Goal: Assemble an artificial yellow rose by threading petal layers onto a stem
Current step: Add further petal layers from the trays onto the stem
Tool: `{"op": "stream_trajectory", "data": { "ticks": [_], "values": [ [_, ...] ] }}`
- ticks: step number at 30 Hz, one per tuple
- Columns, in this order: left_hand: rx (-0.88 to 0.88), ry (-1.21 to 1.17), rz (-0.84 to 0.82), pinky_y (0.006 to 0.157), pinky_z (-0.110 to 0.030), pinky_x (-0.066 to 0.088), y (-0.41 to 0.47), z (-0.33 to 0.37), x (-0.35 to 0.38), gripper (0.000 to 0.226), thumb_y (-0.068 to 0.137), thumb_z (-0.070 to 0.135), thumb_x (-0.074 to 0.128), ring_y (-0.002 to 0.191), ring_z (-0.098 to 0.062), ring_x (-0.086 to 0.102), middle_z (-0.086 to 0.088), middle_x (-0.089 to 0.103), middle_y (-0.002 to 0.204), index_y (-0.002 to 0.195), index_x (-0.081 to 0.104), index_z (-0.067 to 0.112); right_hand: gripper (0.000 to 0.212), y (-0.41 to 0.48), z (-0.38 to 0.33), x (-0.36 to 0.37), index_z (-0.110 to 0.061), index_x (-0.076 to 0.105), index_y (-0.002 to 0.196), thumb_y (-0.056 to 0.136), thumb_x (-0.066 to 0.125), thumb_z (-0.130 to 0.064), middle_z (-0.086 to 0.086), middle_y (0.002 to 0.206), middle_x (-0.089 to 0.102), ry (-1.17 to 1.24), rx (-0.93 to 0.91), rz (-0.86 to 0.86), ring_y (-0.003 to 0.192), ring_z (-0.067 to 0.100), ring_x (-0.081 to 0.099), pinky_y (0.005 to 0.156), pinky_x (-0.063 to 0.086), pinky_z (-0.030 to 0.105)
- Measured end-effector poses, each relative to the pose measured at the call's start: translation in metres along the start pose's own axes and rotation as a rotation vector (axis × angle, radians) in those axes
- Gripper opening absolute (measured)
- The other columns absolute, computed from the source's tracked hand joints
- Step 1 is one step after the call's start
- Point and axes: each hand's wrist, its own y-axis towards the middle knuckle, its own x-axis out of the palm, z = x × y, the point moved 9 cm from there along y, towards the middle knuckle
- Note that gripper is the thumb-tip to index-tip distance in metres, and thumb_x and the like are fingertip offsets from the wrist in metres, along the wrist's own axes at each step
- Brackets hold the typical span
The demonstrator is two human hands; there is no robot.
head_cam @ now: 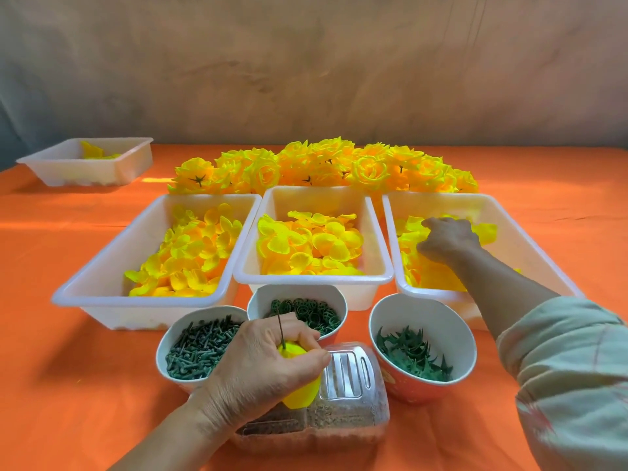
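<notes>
An orange cloth (68,385) covers the table under a brown wall (306,79). The left hand (265,365) wraps its fingers tight round a yellow bud (293,351), its stem (280,329) poking up. The right hand (448,237) reaches into the right tub (516,232) of petals (428,277); I cannot tell whether its fingers pinch any.

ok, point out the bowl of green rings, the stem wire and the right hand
bowl of green rings (260,303): head view, white inner wall, left side.
stem wire (280,326): head view, middle of the bare wire.
right hand (448,239): head view, back of the hand.
</notes>
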Motion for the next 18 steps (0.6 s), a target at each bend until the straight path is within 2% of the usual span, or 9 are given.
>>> {"op": "stream_trajectory", "data": {
  "ticks": [3, 6, 14, 18],
  "values": [
    [0.002, 0.008, 0.009, 0.076, 0.005, 0.034, 0.0, -0.001, -0.001, 0.026, 0.056, 0.055, 0.063, 0.096, 0.023, 0.056, 0.027, 0.071, 0.086, 0.061, 0.073, 0.032, 0.041, 0.0, -0.001, 0.005, -0.029, 0.059, 0.129, 0.089, 0.054, -0.024, 0.008, 0.135, 0.055, -0.045, 0.037, -0.023, 0.128, 0.033, 0.042, 0.095, 0.043, 0.036],
    [0.008, 0.004, 0.016, 0.076, 0.004, 0.035, -0.001, 0.0, -0.001, 0.027, 0.056, 0.056, 0.063, 0.095, 0.023, 0.056, 0.027, 0.071, 0.085, 0.062, 0.073, 0.031, 0.034, -0.002, -0.002, -0.008, -0.028, 0.067, 0.118, 0.089, 0.051, -0.02, 0.007, 0.128, 0.061, 0.017, 0.033, 0.071, 0.121, 0.034, 0.051, 0.091, 0.045, 0.033],
    [-0.001, 0.001, 0.026, 0.074, 0.006, 0.034, -0.002, 0.001, -0.002, 0.03, 0.054, 0.057, 0.062, 0.094, 0.024, 0.055, 0.025, 0.071, 0.084, 0.063, 0.073, 0.03, 0.03, -0.006, 0.0, 0.001, -0.024, 0.064, 0.117, 0.087, 0.059, -0.026, 0.01, 0.125, 0.059, -0.053, 0.057, 0.024, 0.124, 0.033, 0.046, 0.098, 0.036, 0.04],
    [-0.013, 0.015, 0.023, 0.074, 0.005, 0.034, -0.002, -0.001, -0.002, 0.028, 0.054, 0.058, 0.062, 0.096, 0.022, 0.056, 0.029, 0.07, 0.086, 0.063, 0.072, 0.034, 0.027, -0.006, -0.002, -0.013, -0.026, 0.07, 0.111, 0.088, 0.054, -0.022, 0.009, 0.122, 0.061, 0.018, 0.043, 0.141, 0.119, 0.034, 0.049, 0.096, 0.039, 0.04]
  ]
}}
